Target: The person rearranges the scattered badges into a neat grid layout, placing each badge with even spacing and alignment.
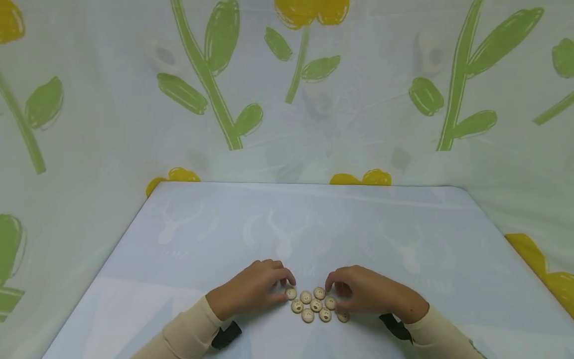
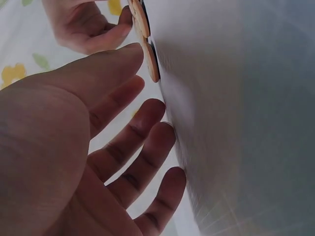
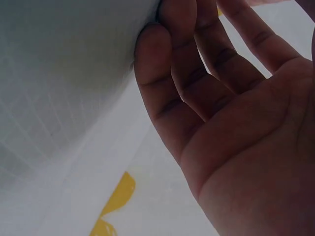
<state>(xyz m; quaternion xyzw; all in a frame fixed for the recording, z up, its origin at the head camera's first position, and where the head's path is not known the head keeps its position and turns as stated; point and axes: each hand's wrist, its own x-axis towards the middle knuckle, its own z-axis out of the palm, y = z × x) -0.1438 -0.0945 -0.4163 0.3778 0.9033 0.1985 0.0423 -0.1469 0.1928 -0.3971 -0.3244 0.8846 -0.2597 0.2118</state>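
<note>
Several small round wooden discs [image 1: 316, 305] with dark face-like marks lie flat in a close cluster on the table. At the cluster's left end, the thumb and index finger of my left hand [image 1: 253, 286] stand around one disc [image 1: 291, 293]. The left wrist view has that thumb right at the edge of a disc [image 2: 151, 61], the other fingers loosely bent near the tabletop. My right hand [image 1: 365, 291] is at the right end, fingers bent, thumb and index finger beside a disc [image 1: 330, 303]. Its thumb partly hides another disc [image 1: 343, 317]. In the right wrist view, its fingertips rest at the tabletop.
The pale table [image 1: 358, 224] carries faint deer-head prints. Behind it and along its sides hangs a white cloth [image 1: 367, 114] with green stems and yellow flowers. Dark straps [image 1: 226, 335] circle both wrists, over light sleeves [image 1: 186, 331].
</note>
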